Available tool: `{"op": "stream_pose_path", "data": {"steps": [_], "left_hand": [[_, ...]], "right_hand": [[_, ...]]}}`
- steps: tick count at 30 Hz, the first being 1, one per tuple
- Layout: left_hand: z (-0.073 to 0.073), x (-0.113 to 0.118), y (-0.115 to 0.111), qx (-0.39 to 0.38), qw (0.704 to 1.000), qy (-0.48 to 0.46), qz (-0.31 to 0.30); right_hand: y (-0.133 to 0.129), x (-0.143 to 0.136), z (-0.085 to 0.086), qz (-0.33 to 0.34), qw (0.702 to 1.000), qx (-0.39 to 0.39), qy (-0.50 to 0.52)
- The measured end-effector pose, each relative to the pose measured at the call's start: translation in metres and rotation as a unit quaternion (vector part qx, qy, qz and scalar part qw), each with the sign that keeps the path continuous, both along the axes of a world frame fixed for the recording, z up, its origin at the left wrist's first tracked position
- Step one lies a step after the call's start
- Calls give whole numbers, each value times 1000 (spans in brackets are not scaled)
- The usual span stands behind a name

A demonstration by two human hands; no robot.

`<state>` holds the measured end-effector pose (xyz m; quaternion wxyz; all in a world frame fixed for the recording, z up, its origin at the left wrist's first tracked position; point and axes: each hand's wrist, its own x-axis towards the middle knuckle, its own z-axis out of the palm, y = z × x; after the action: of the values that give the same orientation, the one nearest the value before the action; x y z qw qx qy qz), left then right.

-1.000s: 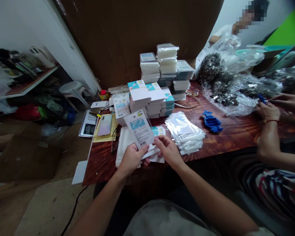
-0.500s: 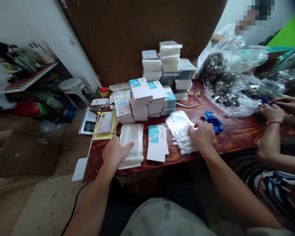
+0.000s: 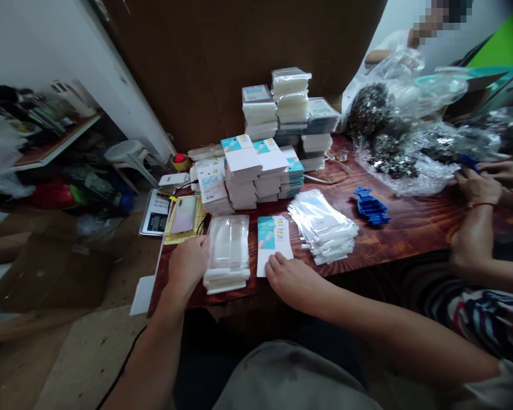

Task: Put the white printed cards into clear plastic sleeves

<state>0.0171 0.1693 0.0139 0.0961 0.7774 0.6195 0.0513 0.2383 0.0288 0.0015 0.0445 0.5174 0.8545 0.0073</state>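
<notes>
My left hand (image 3: 188, 265) is closed at the left edge of a stack of clear plastic bags (image 3: 226, 245), its fingertips pinching the edge there. To the right, a few white and teal printed cards (image 3: 267, 233) lie overlapping on the table. My right hand (image 3: 293, 285) rests over their lower part, with fingers curled on a card; the thumb is hidden. Just beyond that hand is a fanned pile of bags with cards inside (image 3: 322, 225).
Tall stacks of cards (image 3: 241, 156) and packed bags (image 3: 290, 94) stand behind. A phone (image 3: 183, 214) lies at the left, a blue plastic piece (image 3: 371, 206) at the right. Beyond it are plastic bags of shiny metal pieces (image 3: 389, 162) and another person's hands (image 3: 476, 185).
My right hand has left the pile of filled bags and moved left onto the cards. My left hand has drawn back from across the clear bags, and its fingers have closed at their edge.
</notes>
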Motion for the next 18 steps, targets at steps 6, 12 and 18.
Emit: {"op": "stream_pose_path", "data": {"steps": [6,12,18], "left_hand": [[-5,13,-3,-76,940,-318,102],[-10,46,-11,-249,736,-610,155],[-22,64,-14,-316,678,-647,148]], "right_hand": [[-8,11,-14,28,999,34,1],[-18,24,-31,39,989,85,115],[-18,48,-29,-64,959,96,257]]}}
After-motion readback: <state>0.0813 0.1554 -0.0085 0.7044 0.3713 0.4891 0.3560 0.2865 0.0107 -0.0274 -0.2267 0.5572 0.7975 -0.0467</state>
